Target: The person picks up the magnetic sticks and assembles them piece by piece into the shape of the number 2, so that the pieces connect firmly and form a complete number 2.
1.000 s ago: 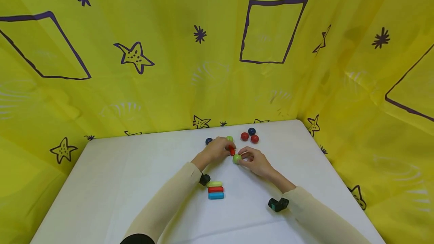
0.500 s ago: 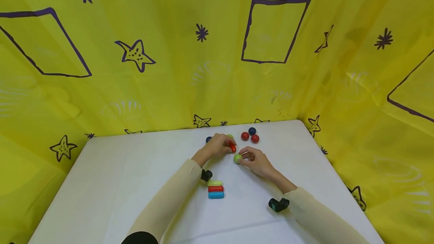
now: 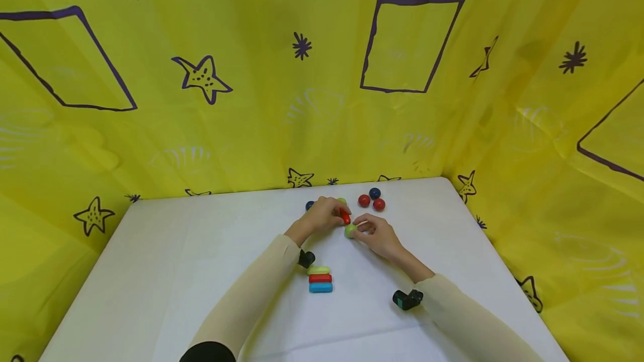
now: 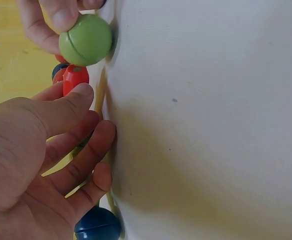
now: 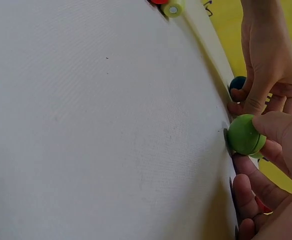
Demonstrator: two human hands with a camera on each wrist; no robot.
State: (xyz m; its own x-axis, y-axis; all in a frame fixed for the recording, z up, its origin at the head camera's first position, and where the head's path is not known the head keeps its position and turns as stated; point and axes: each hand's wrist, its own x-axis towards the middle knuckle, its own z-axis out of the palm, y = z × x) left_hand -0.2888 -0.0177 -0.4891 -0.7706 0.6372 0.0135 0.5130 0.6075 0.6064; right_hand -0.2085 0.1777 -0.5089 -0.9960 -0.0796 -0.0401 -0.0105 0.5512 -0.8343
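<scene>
My left hand (image 3: 322, 214) pinches a short red rod (image 3: 345, 217) between thumb and forefinger near the table's far side. In the left wrist view the rod (image 4: 75, 79) has a hole in its side, and its end overlaps a green ball (image 4: 88, 40) with a groove round it. That ball sits between the thumb and fingers of my right hand (image 3: 381, 236); in the right wrist view the ball (image 5: 243, 135) is close over the white tabletop. Behind my left hand are a blue ball (image 3: 309, 205) and another green ball (image 3: 342, 201), both partly hidden.
Two red balls (image 3: 364, 200) and a dark blue ball (image 3: 374, 193) lie together at the back right. Nearer me, yellow, red and blue rods (image 3: 320, 279) lie side by side on the white table (image 3: 201, 272). A yellow patterned curtain (image 3: 251, 99) encloses the back and sides.
My right hand has brought the green ball slightly up and left, closer to the red rod's end. The left hand keeps its pinch and has barely shifted. The head view tilts a little.
</scene>
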